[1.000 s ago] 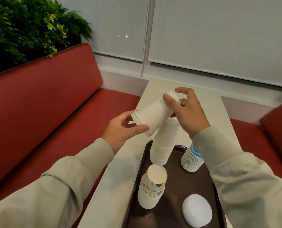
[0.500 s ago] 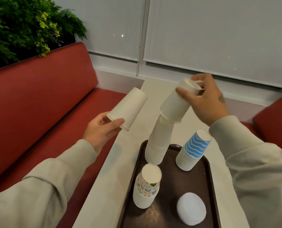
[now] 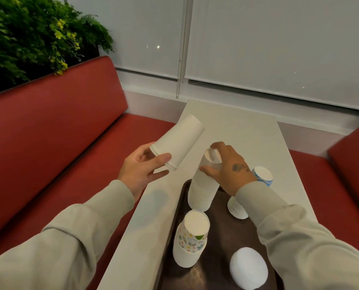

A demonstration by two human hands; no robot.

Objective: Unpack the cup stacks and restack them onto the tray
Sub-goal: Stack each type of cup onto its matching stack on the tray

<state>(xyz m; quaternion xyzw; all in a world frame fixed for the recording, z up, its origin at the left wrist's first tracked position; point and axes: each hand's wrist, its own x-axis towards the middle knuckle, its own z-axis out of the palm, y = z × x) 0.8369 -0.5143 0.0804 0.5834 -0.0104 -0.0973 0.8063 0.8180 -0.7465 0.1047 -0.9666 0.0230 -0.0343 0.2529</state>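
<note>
Tall cup stack [image 3: 201, 191] on tray [image 3: 220, 227]: right hand [image 3: 228, 170] pinches top, left hand [image 3: 141, 172] grip clasps spare cups [image 3: 178, 143]; best seated straight down.

White held cups [image 3: 178, 143] and tall stack [image 3: 201, 191], blue wave-striped stack [image 3: 262, 177], colourful doodle-printed cup [image 3: 192, 239], dark brown tray [image 3: 219, 248], red bench [image 3: 48, 132].

Matt white paper cups [image 3: 201, 191] stand stacked on a dark brown tray [image 3: 220, 218] with a glossy, plastic-looking finish. The pale surface [image 3: 237, 130] beneath is smooth and matt; the red bench [image 3: 48, 126] wears smooth, faintly shiny, leather-like upholstery.
</note>
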